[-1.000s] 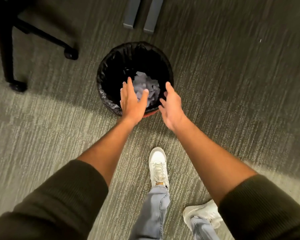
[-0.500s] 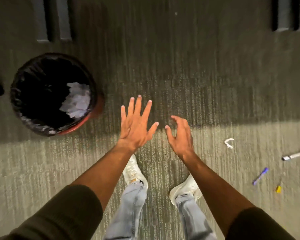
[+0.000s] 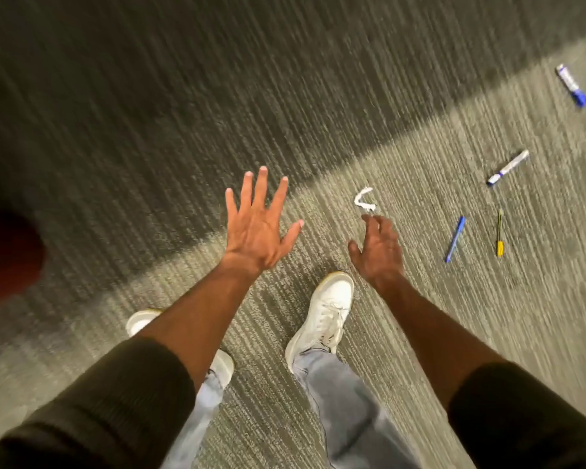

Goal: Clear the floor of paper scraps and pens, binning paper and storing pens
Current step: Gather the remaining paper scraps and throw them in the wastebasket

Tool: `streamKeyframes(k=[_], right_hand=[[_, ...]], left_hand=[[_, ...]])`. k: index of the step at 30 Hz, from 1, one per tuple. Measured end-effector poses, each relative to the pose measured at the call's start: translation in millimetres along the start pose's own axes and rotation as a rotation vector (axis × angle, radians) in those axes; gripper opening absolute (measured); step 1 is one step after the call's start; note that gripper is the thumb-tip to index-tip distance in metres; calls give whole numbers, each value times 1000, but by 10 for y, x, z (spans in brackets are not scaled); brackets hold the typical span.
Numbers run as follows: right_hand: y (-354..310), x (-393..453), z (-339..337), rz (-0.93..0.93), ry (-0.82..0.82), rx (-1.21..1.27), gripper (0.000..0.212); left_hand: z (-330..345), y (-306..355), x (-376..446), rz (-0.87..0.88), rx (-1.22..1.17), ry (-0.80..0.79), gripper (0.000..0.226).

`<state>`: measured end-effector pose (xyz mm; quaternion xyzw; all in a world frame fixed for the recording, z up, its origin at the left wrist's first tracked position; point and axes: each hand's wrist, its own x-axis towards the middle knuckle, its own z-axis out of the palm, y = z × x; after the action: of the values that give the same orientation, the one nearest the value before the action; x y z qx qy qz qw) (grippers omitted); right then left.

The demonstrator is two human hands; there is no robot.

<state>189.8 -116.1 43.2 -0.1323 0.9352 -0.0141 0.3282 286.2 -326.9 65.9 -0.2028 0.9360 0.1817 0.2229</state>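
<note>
A small curled white paper scrap [image 3: 364, 200] lies on the grey carpet, just beyond the fingertips of my right hand [image 3: 379, 250], which is empty with loosely curled, parted fingers. My left hand [image 3: 258, 228] is spread flat and empty over the carpet to the left. To the right lie a blue pen [image 3: 455, 239], a thin yellow pen [image 3: 499, 233], a white marker with a dark cap [image 3: 508, 167] and, farther off, a blue-capped marker [image 3: 573, 85].
A blurred dark red edge of the bin [image 3: 9, 255] shows at the far left. My two white shoes [image 3: 323, 314] stand on the carpet below my hands. A shadow band crosses the carpet [image 3: 285, 96] diagonally.
The view has swung right from the bin, which now sits at the left edge. Both empty hands moved away from it toward the paper scrap, and more pens have come into sight.
</note>
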Motion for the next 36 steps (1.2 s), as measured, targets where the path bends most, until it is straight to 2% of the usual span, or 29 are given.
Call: streamKeyframes(k=[5,10,13,16,18,21,26,31,36], right_hand=[[473,779,338,24,15,50,52],[596,1384,676,10,79,77,47],[615,1609,868,25,93,129,45],[633,1744,1004,51,162,172,31],[642,1746,1048,46,171,179,31],[616,1619,1005,20,153,207,39],[385,1197,622,-68,153,293,27],[-130,724,185,-40,88,507,23],[-817,318,-268,-154,84,410,27]], left_hand=[[612,248,566,70,28,-64,78],[1212,196,898,72,79,-136,79],[1480,119,988,59,103,-153,79],[1655,76,1071,34,109,-162,79],[1679,78,1094,22,101,-157,79],[1570,95,1035,22,106,-144,79],[1135,165,775,68,112,-98,77],[548,128,421,50,74,-55,76],[-93,-170,-34,-35,21,-32,76]])
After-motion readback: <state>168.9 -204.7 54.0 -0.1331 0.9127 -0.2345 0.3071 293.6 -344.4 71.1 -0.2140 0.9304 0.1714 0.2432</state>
